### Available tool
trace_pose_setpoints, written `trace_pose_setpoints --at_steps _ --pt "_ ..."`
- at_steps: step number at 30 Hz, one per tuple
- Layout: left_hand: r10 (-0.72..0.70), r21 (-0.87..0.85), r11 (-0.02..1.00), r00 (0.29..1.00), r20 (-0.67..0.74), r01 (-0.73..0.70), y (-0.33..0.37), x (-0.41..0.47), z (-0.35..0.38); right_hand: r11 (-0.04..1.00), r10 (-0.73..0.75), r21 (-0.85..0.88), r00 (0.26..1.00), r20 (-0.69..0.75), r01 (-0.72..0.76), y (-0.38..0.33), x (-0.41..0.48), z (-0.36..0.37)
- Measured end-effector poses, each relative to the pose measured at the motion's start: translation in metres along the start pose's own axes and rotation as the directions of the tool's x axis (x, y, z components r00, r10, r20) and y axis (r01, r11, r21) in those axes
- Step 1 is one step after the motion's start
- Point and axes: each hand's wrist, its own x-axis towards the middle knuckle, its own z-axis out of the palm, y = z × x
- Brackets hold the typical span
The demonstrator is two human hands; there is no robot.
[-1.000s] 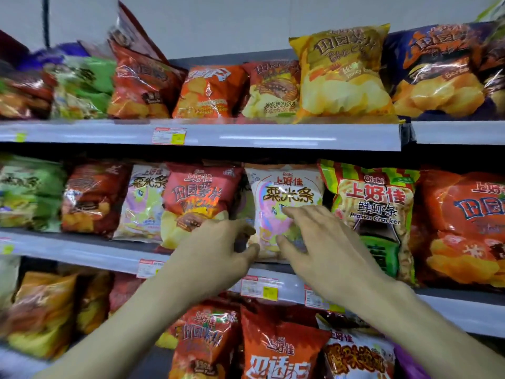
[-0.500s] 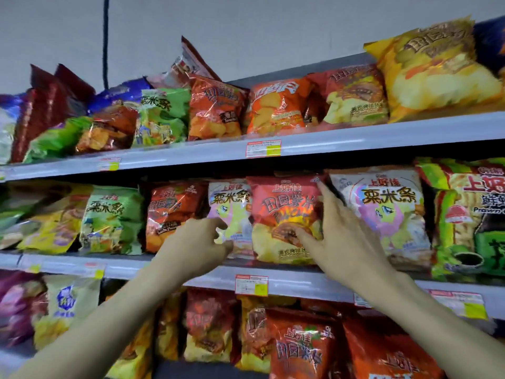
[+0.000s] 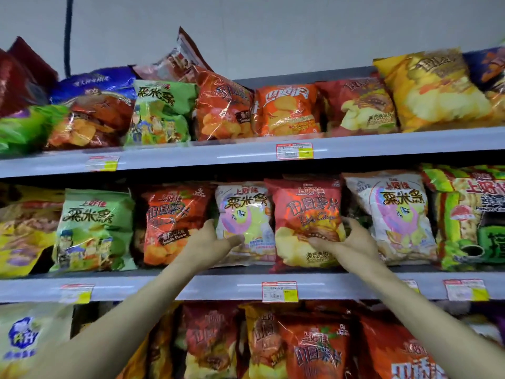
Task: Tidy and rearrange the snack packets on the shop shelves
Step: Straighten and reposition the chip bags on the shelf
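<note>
The right hand (image 3: 352, 243) gripped the red crisp packet (image 3: 303, 209) at its lower right edge. Its thumb lay across the front and its fingers curled round behind the side. The left hand (image 3: 210, 243) held the white-and-pink packet (image 3: 246, 212) in the same way at its lower left edge, thumb on the front and fingers tucked behind. The two packets stood upright between the hands, side by side and touching, with their bottoms on the middle shelf (image 3: 218, 288).

Just outside the left hand stood an orange-red tomato packet (image 3: 172, 214), and beyond that a green packet (image 3: 93, 228). Just outside the right hand a second white-and-pink bag (image 3: 396, 212) stood upright. Past it, at the far side of the view, was a green-and-yellow prawn cracker packet (image 3: 470, 214).

Below the held pair, a price label (image 3: 279, 291) sat on the shelf's front rim between the two forearms. Lower down, under the arms, more red and orange packets (image 3: 314, 348) filled the bottom row, partly hidden.

Above the grip ran the upper shelf (image 3: 191, 157), carrying its own label (image 3: 294, 151). An orange packet (image 3: 287, 110) stood almost straight over the held pair. A large yellow packet (image 3: 431, 91) lay tilted up and to the right, and green, blue and dark red bags were heaped up and to the left.
</note>
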Motion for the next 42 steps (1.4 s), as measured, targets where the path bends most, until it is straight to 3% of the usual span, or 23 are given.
trace_pose_setpoints --at_steps 4,8,13,16,21,27,35,42 --pt "-0.021 -0.138 0.990 0.999 0.045 0.027 -0.008 0.012 0.008 0.995 -0.014 0.100 0.997 -0.076 0.022 0.001 0.000 0.002" --pt "0.004 -0.273 0.962 0.999 0.050 0.010 -0.028 0.041 0.025 0.993 -0.089 0.061 0.982 -0.165 0.101 0.001 -0.003 0.003" --pt "0.094 -0.371 0.922 0.994 -0.064 -0.111 -0.003 0.018 0.025 0.973 -0.163 0.113 0.945 -0.282 0.201 0.005 -0.006 0.005" --pt "0.120 -0.492 0.860 0.991 -0.066 -0.136 0.000 0.016 0.031 0.943 -0.211 0.151 0.883 -0.419 0.296 0.000 -0.012 0.001" --pt "0.192 -0.620 0.776 0.980 0.059 -0.115 0.008 0.016 0.042 0.905 -0.219 0.189 0.800 -0.559 0.380 -0.015 -0.020 -0.020" --pt "0.258 -0.710 0.695 0.961 0.100 -0.113 0.016 0.019 0.045 0.905 -0.109 0.274 0.799 -0.591 0.326 -0.015 -0.028 -0.049" --pt "0.219 -0.754 0.636 0.975 -0.031 -0.166 0.023 -0.010 -0.002 0.904 -0.109 0.263 0.778 -0.619 0.336 -0.016 -0.037 -0.056" --pt "0.170 -0.745 0.664 0.983 0.074 -0.059 -0.018 -0.050 -0.056 0.903 -0.150 0.263 0.823 -0.548 0.340 -0.013 -0.025 -0.009"
